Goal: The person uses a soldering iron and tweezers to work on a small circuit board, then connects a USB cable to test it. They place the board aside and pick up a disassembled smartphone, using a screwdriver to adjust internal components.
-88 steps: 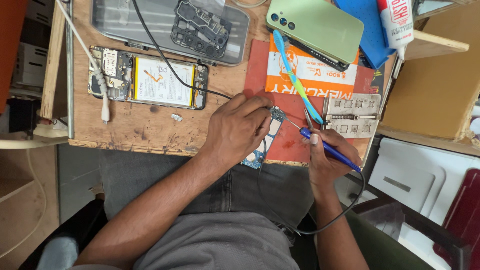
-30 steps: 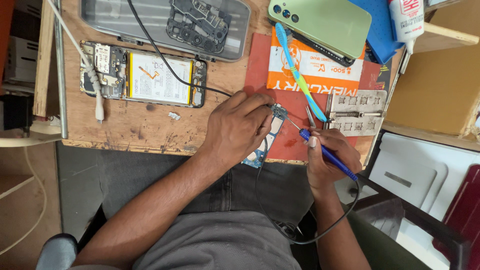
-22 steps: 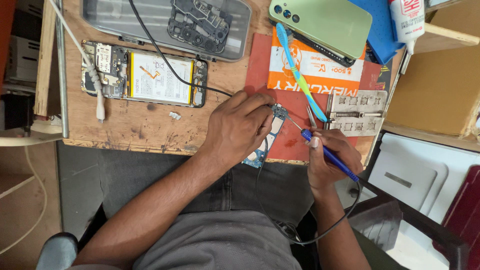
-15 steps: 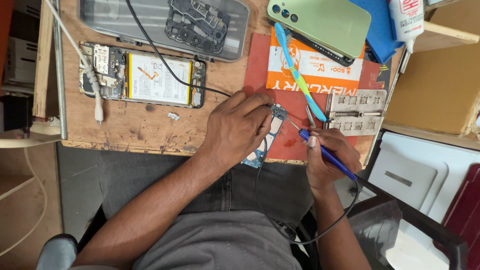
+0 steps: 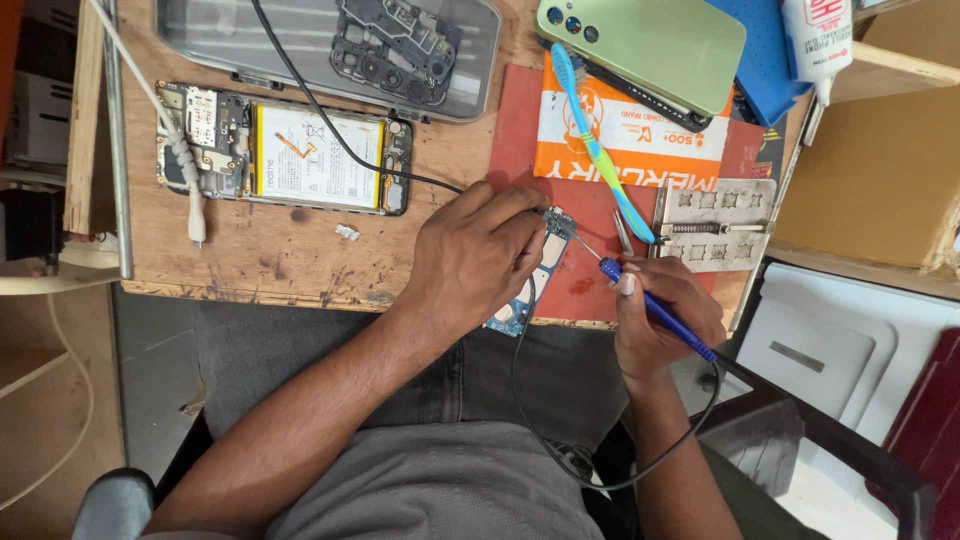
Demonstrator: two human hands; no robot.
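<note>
My left hand (image 5: 478, 258) presses down on a small blue circuit board (image 5: 528, 296) that lies on a red mat (image 5: 590, 270) at the wooden bench's front edge. My right hand (image 5: 665, 318) grips a blue-handled soldering iron (image 5: 655, 310), whose thin tip points at the board's upper end near my left fingertips. A black cord runs from the iron down over my lap. Tweezers (image 5: 623, 232) lie just above my right hand.
An opened phone with its battery showing (image 5: 285, 157) lies at the left, with a white cable beside it. A grey tray (image 5: 300, 40) holds a black frame. A green phone (image 5: 640, 45), a blue toothbrush (image 5: 598, 150), a metal stencil plate (image 5: 715, 225) and a glue tube (image 5: 818, 40) lie at the right.
Hardly anything has changed. The iron's tip stays at the board's upper end with tiny shifts of my right hand. My left hand holds the board still.
</note>
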